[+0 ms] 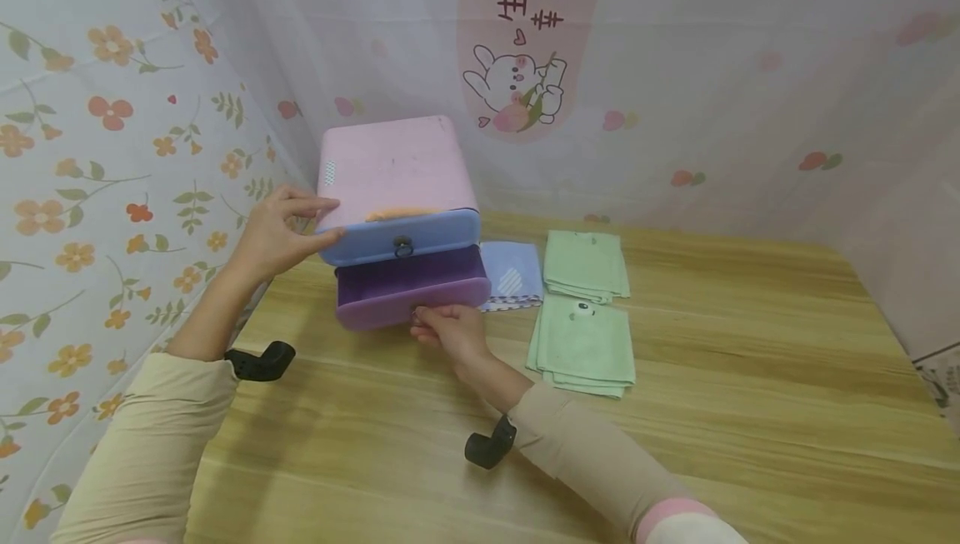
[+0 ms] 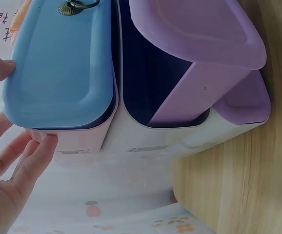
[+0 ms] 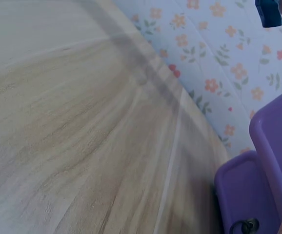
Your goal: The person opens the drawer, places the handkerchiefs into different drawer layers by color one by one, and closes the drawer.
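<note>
A small drawer cabinet [image 1: 393, 162] with a pink top stands on the wooden table, its blue upper drawer [image 1: 356, 248] nearly closed on a bit of orange cloth [image 1: 401, 213]. Below it, a purple drawer [image 1: 375, 308] is pulled out; its visible inside is bare. My left hand [image 1: 273, 232] holds the cabinet's left front corner, thumb at the blue front and fingertips [image 2: 47, 141] against the side. With thumb and fingers, my right hand [image 1: 457, 336] pinches the purple drawer's pull, which the fingers mostly hide. A lower purple drawer [image 3: 246, 195] with a ring pull shows in the right wrist view.
Right of the cabinet lies a folded blue cloth [image 1: 513, 269], partly behind the purple drawer. Beside it are two folded green cloths [image 1: 585, 265], one in front of the other. A flowered curtain [image 1: 112, 152] hangs at the left, a printed white one [image 1: 697, 94] behind.
</note>
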`<state>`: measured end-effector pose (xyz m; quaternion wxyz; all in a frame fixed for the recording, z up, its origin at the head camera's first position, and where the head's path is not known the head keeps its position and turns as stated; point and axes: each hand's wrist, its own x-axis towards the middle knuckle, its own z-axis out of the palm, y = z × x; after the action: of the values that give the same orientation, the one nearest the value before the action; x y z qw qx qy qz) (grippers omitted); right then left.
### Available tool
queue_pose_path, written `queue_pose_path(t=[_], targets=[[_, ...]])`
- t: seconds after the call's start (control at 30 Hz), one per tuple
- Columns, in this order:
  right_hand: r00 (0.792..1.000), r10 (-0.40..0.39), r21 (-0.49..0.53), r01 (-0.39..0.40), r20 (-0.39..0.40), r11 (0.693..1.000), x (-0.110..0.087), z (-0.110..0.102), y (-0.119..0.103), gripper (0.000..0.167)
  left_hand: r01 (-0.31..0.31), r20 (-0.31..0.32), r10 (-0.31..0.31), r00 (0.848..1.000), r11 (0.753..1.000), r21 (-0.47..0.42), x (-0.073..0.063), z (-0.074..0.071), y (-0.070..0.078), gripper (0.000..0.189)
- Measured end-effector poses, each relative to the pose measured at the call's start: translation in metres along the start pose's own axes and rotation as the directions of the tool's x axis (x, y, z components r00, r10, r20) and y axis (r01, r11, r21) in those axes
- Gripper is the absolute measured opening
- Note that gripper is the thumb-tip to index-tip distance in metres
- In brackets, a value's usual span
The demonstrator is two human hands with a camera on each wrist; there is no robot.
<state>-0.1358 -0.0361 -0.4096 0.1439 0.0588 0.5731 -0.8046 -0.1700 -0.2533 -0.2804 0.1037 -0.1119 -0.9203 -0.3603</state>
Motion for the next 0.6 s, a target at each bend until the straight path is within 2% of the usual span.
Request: queue_pose_path(t=[0.07,0.1,0.27,0.33,0.6], targets=[[1.000,0.003,0.004,-0.003,0.000,1.000,-0.001,0.000,0.000,0.017,0.011,0.004,-0.011,1.000,1.000,-0.007,0.000,0.000,0.001,0.042],[1.000,-0.023,0.010,0.023,0.011,1.000,0.004,-0.003,0.009,0.016,0.016,0.006,-0.016,1.000,1.000,-0.011,-0.001,0.000,0.001,0.043],[1.000,-0.018,0.015,0.017,0.013,1.000,-0.002,-0.003,0.011,0.016,0.029,0.011,-0.029,1.000,0.999,-0.027,0.000,0.000,0.002,0.043],[1.000,0.018,0.020,-0.018,0.002,1.000,-0.010,-0.002,0.003,0.017,0.032,0.012,-0.032,0.999,0.999,-0.034,0.000,0.000,0.001,0.043],[0.998,0.059,0.036,-0.060,0.019,0.998,-0.023,-0.007,0.005,0.014,0.042,0.014,-0.042,0.999,0.999,-0.029,-0.001,0.000,0.000,0.044]])
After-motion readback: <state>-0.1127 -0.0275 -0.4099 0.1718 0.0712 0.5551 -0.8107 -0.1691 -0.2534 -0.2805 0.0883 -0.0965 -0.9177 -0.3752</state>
